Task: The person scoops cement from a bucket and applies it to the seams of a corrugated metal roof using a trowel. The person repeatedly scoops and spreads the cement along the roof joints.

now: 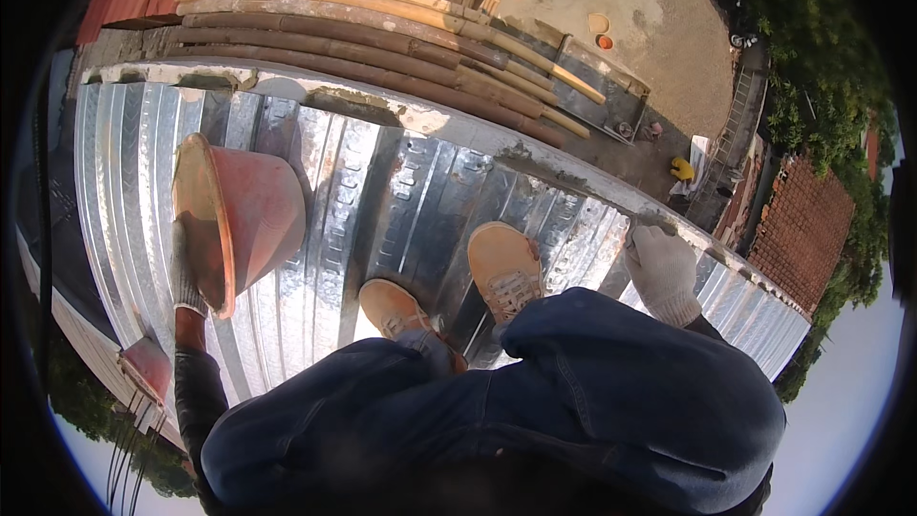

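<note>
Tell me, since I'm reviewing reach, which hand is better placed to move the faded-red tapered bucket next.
Probably the left: the pale-gloved left hand is at the rim of the bucket. The pale-gloved right hand is away across the ridged, silvery metal sheeting.

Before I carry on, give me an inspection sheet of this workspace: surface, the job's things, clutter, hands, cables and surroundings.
Surface: silver ribbed metal sheets, blotched with pale marks, bordered by a rough grey concrete edge.
Job's things: dusty reddish round bucket, tipped sideways, mouth toward the left.
Clutter: long brown and yellow bamboo poles beyond the concrete edge; small-looking reddish container at lower left.
Left hand: pale glove, at the bucket's rim; fingers mostly hidden.
Right hand: pale glove, fingers curled, by the concrete edge; cannot tell whether it holds anything.
Cables: thin dark cables at lower left, beyond the sheets.
Surroundings: leafy green trees and red-brown tiled roof, right.
</note>
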Demonstrator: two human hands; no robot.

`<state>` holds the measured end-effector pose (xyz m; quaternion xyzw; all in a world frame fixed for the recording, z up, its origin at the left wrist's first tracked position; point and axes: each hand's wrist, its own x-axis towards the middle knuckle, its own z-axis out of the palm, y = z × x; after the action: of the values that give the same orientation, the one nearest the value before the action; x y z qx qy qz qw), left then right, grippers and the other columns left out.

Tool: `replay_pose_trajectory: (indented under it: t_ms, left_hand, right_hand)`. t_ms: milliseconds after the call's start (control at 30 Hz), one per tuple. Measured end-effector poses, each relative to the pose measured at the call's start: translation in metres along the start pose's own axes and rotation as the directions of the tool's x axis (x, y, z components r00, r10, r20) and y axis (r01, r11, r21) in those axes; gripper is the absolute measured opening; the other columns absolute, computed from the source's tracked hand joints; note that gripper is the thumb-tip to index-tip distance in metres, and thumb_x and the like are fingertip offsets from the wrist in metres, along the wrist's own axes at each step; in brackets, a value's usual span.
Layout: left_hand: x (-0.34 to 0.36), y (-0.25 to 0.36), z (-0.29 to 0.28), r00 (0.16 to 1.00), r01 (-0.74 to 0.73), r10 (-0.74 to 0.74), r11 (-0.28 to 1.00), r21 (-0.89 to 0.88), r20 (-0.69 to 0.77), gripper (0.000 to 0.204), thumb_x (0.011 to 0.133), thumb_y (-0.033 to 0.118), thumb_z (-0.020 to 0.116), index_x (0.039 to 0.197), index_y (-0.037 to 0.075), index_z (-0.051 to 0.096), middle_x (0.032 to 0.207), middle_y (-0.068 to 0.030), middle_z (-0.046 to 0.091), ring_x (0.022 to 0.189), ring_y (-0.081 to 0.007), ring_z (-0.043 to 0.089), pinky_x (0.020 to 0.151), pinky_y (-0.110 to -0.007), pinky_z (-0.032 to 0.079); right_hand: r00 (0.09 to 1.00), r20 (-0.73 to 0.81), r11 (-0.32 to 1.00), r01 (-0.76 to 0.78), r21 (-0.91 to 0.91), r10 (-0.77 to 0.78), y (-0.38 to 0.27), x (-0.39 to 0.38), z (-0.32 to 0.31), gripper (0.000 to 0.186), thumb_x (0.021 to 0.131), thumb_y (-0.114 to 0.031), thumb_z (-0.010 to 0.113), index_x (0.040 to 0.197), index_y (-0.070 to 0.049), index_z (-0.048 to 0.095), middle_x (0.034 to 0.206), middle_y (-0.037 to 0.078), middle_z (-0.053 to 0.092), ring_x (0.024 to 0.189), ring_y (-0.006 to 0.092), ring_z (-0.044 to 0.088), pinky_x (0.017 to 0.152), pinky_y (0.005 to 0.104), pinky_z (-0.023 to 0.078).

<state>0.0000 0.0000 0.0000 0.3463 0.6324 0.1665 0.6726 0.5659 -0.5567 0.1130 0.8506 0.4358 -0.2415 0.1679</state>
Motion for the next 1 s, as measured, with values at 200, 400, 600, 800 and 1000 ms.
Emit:
replay_pose_trajectory:
  t_ms: [200,400,600,800,1000]
  left_hand:
    - [0.004,0.0,0.003,0.993,-0.086,0.097,0.985,0.147,-0.073,0.071,0.118,0.054,0.058,0.168,0.005,0.051,0.161,-0.0039,0.061,0.142,-0.0197,0.061,0.122,-0.031,0.046]
    - [0.007,0.001,-0.001,0.994,-0.094,0.097,0.994,0.065,-0.054,0.072,0.117,0.054,0.06,0.169,0.006,0.051,0.162,-0.0041,0.06,0.143,-0.0199,0.059,0.123,-0.032,0.045]
    - [0.024,-0.006,-0.008,0.994,-0.113,0.113,0.989,0.098,0.006,0.072,0.118,0.055,0.057,0.167,0.001,0.051,0.161,-0.0028,0.06,0.142,-0.0192,0.059,0.122,-0.031,0.045]
    - [0.002,0.006,-0.002,0.986,-0.146,0.162,0.956,0.253,-0.046,0.072,0.12,0.055,0.053,0.167,0.0,0.05,0.157,-0.0034,0.061,0.142,-0.0189,0.058,0.123,-0.031,0.044]
    - [-0.012,0.018,0.007,0.991,-0.051,0.07,0.986,0.161,-0.114,0.075,0.121,0.056,0.047,0.173,0.003,0.041,0.165,-0.0036,0.055,0.148,-0.0187,0.052,0.127,-0.033,0.039]
  right_hand:
    - [0.977,-0.129,0.986,0.169,0.003,-0.167,-0.017,0.042,-0.012,0.013,0.093,-0.022,0.078,0.098,-0.012,0.071,0.089,0.01,0.07,0.081,0.0352,0.072,0.072,0.0474,0.055]
    - [0.819,-0.149,0.826,0.521,-0.216,-0.555,-0.012,0.133,-0.068,0.015,0.093,-0.021,0.077,0.105,-0.014,0.075,0.097,0.007,0.071,0.094,0.0297,0.076,0.084,0.0471,0.06]
    - [0.599,-0.162,0.618,0.731,-0.291,-0.784,0.001,0.264,-0.044,0.023,0.105,-0.018,0.063,0.128,-0.015,0.069,0.125,0.008,0.069,0.119,0.0293,0.07,0.104,0.0441,0.057]
    - [0.613,-0.127,0.626,0.764,-0.154,-0.78,-0.011,0.289,-0.048,0.034,0.116,-0.02,0.052,0.146,-0.014,0.065,0.15,0.01,0.069,0.142,0.0274,0.064,0.122,0.042,0.052]
    - [0.527,-0.136,0.527,0.723,-0.447,-0.839,-0.004,0.28,-0.064,0.024,0.099,-0.008,0.072,0.121,-0.017,0.075,0.122,0.004,0.076,0.122,0.027,0.073,0.109,0.0407,0.059]
